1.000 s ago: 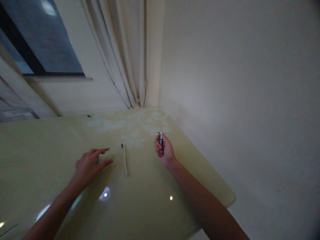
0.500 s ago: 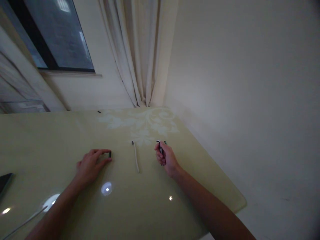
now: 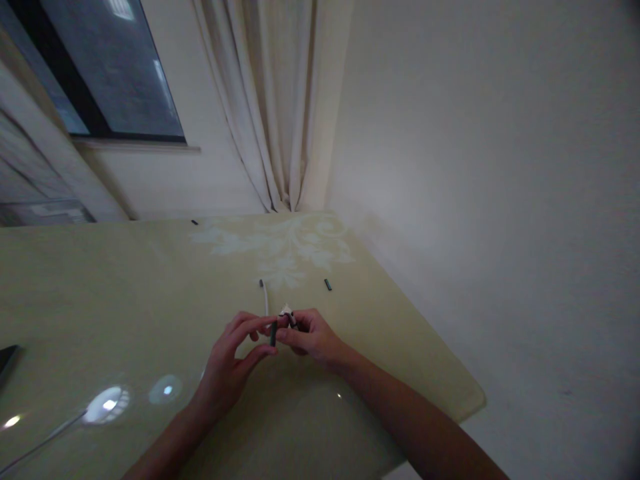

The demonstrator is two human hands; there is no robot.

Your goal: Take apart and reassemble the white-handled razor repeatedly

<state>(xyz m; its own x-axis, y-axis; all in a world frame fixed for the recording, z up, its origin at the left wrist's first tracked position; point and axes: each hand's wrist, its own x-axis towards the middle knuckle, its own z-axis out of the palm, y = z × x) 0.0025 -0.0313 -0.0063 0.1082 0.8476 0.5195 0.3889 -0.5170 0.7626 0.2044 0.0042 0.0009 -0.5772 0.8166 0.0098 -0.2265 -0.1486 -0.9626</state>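
Note:
My left hand pinches a short dark green-black bar upright between thumb and fingertips. Close against it, my right hand is closed around a small dark object with a shiny, pale end; most of it is covered by the fingers, so its kind cannot be made out. The two hands nearly meet above the table. Just behind them lies a thin white stick with a dark end, its near part hidden by my left hand. Farther right rests another short dark bar.
The glossy yellow-green table carries a pale floral pattern and lamp reflections. A tiny dark piece lies by its far edge. At left are a dark flat object and a thin white cable. A wall borders the right side.
My left hand has moved right with the dark bar, and my right hand has moved left and slightly down with its object. They are now together, and the bar on the right is uncovered.

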